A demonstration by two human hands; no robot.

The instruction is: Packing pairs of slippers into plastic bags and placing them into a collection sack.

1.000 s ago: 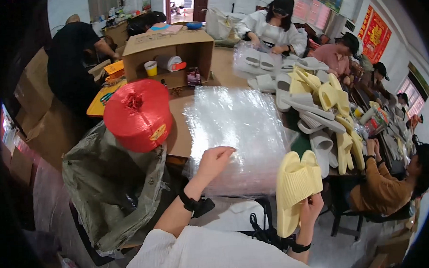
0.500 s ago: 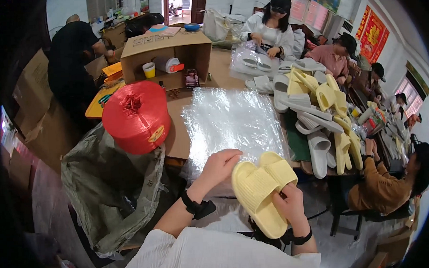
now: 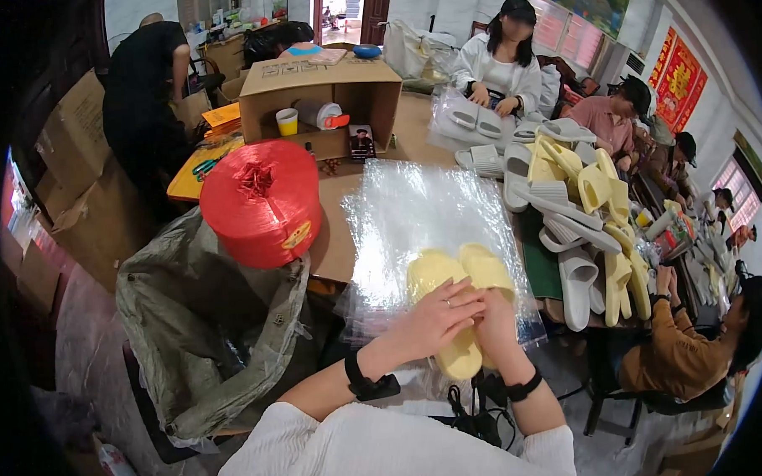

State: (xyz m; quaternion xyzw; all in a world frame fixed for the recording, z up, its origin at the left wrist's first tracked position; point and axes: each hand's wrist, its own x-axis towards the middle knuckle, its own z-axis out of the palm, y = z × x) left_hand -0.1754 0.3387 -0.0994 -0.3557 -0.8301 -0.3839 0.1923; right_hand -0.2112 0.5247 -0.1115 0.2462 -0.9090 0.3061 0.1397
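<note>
A pair of pale yellow slippers (image 3: 425, 272) lies toes away from me over the near part of a stack of clear plastic bags (image 3: 422, 199). Shiny film shows around the toes, but I cannot tell how far they are inside a bag. My left hand (image 3: 441, 316), with a ring on it, closes over the slippers from the left, its fingers reaching across to the right hand. My right hand (image 3: 496, 328) grips the slippers from the right side, its fingertips partly hidden. The heel end sticks out below, between my hands.
A red twine roll (image 3: 261, 204) stands at left above a dark green sack (image 3: 208, 328). A cardboard box (image 3: 321, 79) holds a cup. Grey and yellow slippers (image 3: 564, 198) are piled at right. Several people work around the table, one (image 3: 501, 66) handling bagged slippers.
The slippers have moved up and left from near my body onto the plastic bags, toes now pointing away. My left hand has come from the bags onto the slippers; my right hand keeps hold.
</note>
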